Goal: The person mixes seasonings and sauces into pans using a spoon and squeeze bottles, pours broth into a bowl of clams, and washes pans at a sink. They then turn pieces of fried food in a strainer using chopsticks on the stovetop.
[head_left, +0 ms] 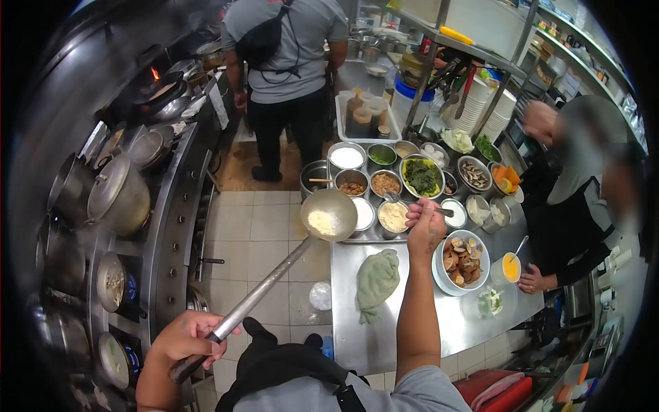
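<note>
My left hand (195,338) is closed round the handle of a long metal ladle (331,199), whose round bowl holds pale yellow and white powder (322,222). The bowl hangs beside the metal containers at the counter's left edge. Over the containers, my right hand (425,223) grips a spoon (439,211) that points left, its tip near the tub of pale yellow powder (394,215). Close below that hand stands a white bowl (453,274) of brown pieces and halved eggs. A green cloth (377,283) lies on the steel counter (357,343).
On the left, pots (120,192) and lit burners line the stove (171,233). One person (288,55) stands ahead with their back turned. Another person (583,199) is at the right, one hand on the counter near a yellow cup (511,268). A metal shelf (473,44) rises behind the containers.
</note>
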`<state>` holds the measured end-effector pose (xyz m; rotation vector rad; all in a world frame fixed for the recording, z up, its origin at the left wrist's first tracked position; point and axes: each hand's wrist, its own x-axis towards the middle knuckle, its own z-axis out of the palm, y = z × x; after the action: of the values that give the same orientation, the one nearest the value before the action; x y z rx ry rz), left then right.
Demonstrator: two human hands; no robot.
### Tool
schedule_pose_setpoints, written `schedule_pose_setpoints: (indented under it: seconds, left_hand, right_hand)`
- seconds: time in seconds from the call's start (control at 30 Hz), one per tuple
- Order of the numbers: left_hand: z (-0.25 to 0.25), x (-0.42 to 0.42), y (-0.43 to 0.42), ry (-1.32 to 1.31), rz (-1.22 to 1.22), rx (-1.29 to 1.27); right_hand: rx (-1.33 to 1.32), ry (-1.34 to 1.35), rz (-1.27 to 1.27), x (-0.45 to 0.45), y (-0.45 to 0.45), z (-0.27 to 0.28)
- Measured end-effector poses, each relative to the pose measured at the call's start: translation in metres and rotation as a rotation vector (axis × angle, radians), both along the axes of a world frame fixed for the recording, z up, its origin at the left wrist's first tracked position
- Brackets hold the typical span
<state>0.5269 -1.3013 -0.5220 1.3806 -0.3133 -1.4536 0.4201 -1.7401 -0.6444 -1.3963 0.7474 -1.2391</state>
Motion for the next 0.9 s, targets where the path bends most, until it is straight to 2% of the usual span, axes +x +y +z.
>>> schedule_pose_setpoints:
  seconds: [0.13, 0.2, 0.33, 0.37, 0.5, 0.73, 0.9]
  left_hand:
    - [-0.001, -0.003, 0.013, -0.109, 0.021, 0.077]
    - [0.002, -0.005, 0.013, -0.129, 0.073, 0.119]
    - [0.009, -0.009, 0.01, -0.169, 0.093, 0.12]
    - [0.01, -0.008, 0.009, -0.166, 0.08, 0.107]
    - [0.01, -0.008, -0.006, -0.15, 0.041, 0.073]
    - [0.014, -0.01, -0.046, -0.13, -0.083, 0.064]
    - [0.013, -0.014, -0.068, -0.075, -0.113, 0.057]
  right_hand:
    - [0.041, 0.08, -0.007, 0.006, -0.006, -0.024]
    - [-0.076, 0.198, -0.054, 0.001, -0.01, -0.027]
    - [-0.108, 0.315, -0.353, -0.037, -0.052, -0.026]
    - [-0.196, 0.321, -0.372, -0.047, -0.072, -0.044]
    - [-0.17, 0.445, -0.433, -0.063, -0.097, -0.063]
    - [0.111, 0.136, -0.311, -0.063, -0.107, -0.091]
    - [0.22, 0.032, -0.29, -0.072, -0.118, -0.102]
